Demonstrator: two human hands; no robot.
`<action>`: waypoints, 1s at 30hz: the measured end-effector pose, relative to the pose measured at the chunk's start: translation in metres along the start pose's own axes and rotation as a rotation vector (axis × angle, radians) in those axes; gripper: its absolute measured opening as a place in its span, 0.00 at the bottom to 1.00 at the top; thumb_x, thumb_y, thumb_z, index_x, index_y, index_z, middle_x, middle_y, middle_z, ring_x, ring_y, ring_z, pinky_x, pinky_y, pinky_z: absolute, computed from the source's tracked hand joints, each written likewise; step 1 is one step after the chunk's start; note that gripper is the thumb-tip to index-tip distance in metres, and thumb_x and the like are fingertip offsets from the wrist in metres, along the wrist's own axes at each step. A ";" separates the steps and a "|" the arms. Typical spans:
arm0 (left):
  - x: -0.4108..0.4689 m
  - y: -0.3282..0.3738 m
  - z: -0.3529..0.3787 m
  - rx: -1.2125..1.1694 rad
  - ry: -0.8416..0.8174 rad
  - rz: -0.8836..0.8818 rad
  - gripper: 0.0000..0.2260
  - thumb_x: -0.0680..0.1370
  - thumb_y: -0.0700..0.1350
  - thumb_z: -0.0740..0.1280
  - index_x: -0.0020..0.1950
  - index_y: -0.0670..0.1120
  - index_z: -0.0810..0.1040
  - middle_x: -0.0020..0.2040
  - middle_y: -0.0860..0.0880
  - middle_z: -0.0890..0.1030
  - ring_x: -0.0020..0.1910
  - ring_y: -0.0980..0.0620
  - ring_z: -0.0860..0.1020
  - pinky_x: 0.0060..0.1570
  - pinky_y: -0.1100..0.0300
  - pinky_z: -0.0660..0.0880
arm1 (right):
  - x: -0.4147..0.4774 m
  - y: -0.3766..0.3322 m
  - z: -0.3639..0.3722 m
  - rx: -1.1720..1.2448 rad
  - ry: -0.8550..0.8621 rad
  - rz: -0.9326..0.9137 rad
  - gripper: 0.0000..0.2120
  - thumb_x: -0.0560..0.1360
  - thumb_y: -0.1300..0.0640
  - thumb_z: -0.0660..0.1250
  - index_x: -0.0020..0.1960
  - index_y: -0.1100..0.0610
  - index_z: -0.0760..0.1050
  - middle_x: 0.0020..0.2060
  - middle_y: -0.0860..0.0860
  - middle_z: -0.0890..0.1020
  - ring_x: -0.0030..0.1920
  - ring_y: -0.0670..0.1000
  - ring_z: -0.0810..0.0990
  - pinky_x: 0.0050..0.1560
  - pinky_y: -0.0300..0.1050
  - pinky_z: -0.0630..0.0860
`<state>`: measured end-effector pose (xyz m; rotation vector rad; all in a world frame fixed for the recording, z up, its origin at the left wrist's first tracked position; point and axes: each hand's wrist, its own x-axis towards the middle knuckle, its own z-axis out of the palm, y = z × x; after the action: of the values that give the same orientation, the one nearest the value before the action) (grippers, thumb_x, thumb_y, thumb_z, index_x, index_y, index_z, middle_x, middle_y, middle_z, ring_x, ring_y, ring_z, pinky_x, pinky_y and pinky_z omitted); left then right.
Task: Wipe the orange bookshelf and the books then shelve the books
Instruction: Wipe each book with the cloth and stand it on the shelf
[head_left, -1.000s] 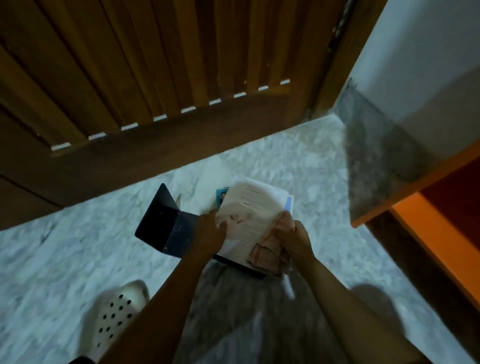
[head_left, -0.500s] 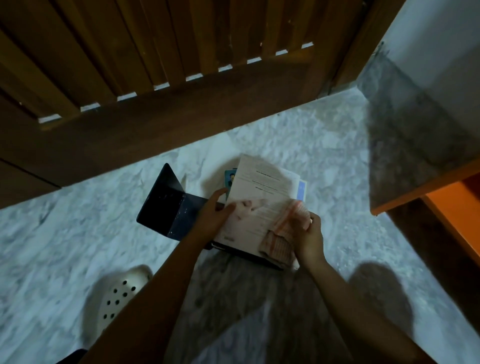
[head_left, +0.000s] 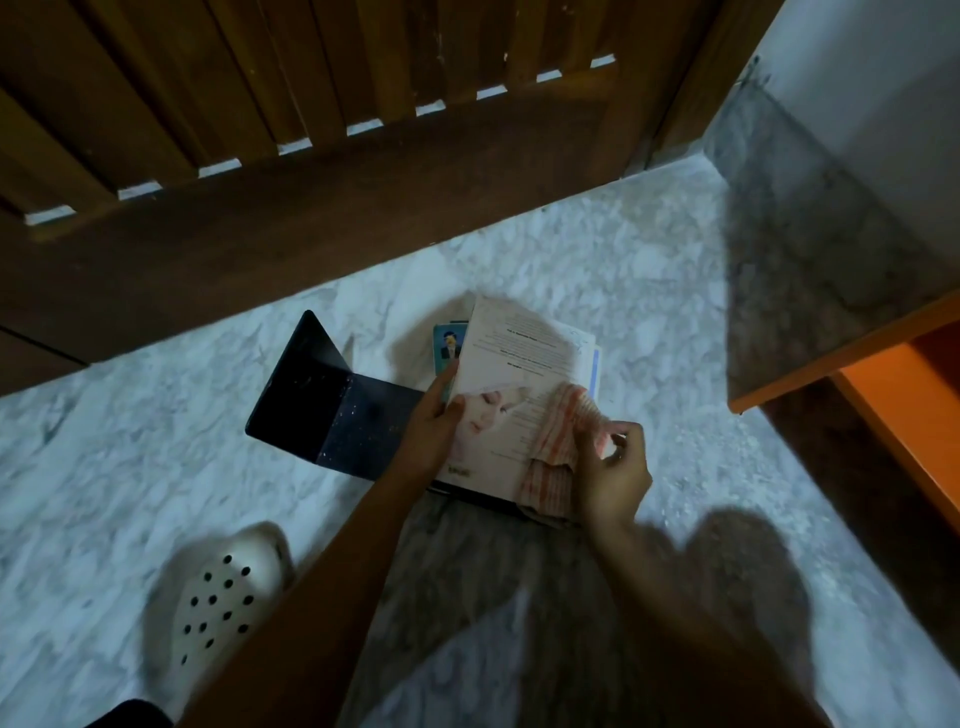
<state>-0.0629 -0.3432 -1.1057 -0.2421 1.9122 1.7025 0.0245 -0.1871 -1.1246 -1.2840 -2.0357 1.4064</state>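
A white book (head_left: 519, 364) with printed text and a face picture lies on top of a small pile on the marble floor. My left hand (head_left: 434, 431) grips its left edge. My right hand (head_left: 610, 467) presses an orange-and-white checked cloth (head_left: 558, 447) onto the book's lower right part. A blue-covered book (head_left: 448, 340) with a portrait peeks out behind the white one. A black folder (head_left: 327, 405) lies open to the left, partly under the pile. The orange bookshelf (head_left: 893, 395) shows at the right edge.
A dark wooden slatted door (head_left: 311, 130) closes the far side. A grey stone skirting and white wall (head_left: 831, 182) stand at the right. A white perforated clog (head_left: 223, 597) rests on the marble floor (head_left: 130, 441) at lower left.
The view has shifted, so the shelf sits further right. My right hand has slid the cloth slightly up and right over the white book. My left hand keeps its hold.
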 end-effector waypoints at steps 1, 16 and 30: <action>-0.001 -0.002 0.001 -0.010 0.009 -0.002 0.21 0.82 0.42 0.57 0.75 0.53 0.59 0.62 0.46 0.75 0.50 0.48 0.81 0.49 0.50 0.79 | -0.003 0.000 0.000 -0.011 0.007 -0.011 0.04 0.75 0.53 0.66 0.45 0.53 0.73 0.33 0.50 0.76 0.34 0.53 0.75 0.38 0.41 0.68; -0.011 0.008 0.010 -0.191 0.154 0.021 0.18 0.80 0.38 0.58 0.69 0.49 0.69 0.58 0.41 0.80 0.48 0.43 0.82 0.46 0.48 0.80 | 0.000 0.002 -0.001 -0.103 -0.311 -0.058 0.14 0.76 0.46 0.64 0.60 0.46 0.74 0.47 0.43 0.79 0.48 0.43 0.78 0.45 0.33 0.74; -0.149 0.182 0.008 -0.259 0.082 0.594 0.16 0.80 0.41 0.62 0.61 0.61 0.74 0.65 0.50 0.77 0.62 0.46 0.76 0.60 0.42 0.74 | -0.022 -0.251 -0.105 0.208 -0.071 -0.511 0.18 0.79 0.55 0.61 0.68 0.49 0.70 0.51 0.49 0.65 0.45 0.41 0.70 0.53 0.33 0.71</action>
<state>-0.0267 -0.3378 -0.8732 0.1878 1.9383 2.3608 -0.0100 -0.1710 -0.8543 -0.5770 -2.0032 1.3774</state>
